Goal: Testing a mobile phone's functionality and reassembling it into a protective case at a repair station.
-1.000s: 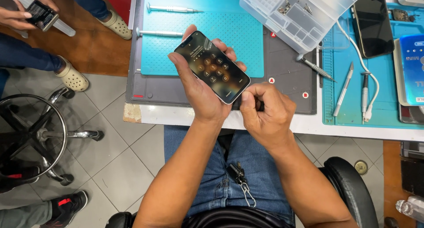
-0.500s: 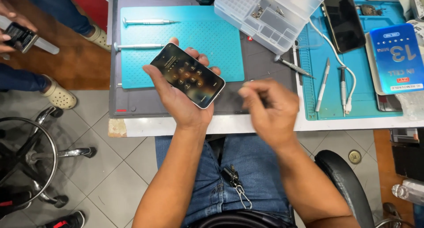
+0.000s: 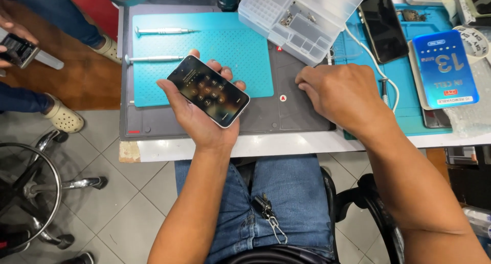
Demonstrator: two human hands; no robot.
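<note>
My left hand (image 3: 200,125) is shut on a smartphone (image 3: 208,90) with a white edge, holding it face up over the workbench. Its lit screen shows a keypad. My right hand (image 3: 340,95) lies knuckles up on the grey work mat (image 3: 291,114), to the right of the phone. Its fingers are curled under, and nothing shows in them. A thin tool and a white cable (image 3: 369,58) lie just beyond this hand.
Two screwdrivers (image 3: 161,31) (image 3: 153,59) lie on a teal mat (image 3: 225,46). At the back are a clear parts box (image 3: 302,16), a black phone (image 3: 382,23) and a blue package (image 3: 444,67). Another person's hand (image 3: 15,48) holds a phone at far left. A stool (image 3: 30,192) stands lower left.
My right hand has moved from beside the phone to the right and come down on the grey mat. The left hand still holds the phone.
</note>
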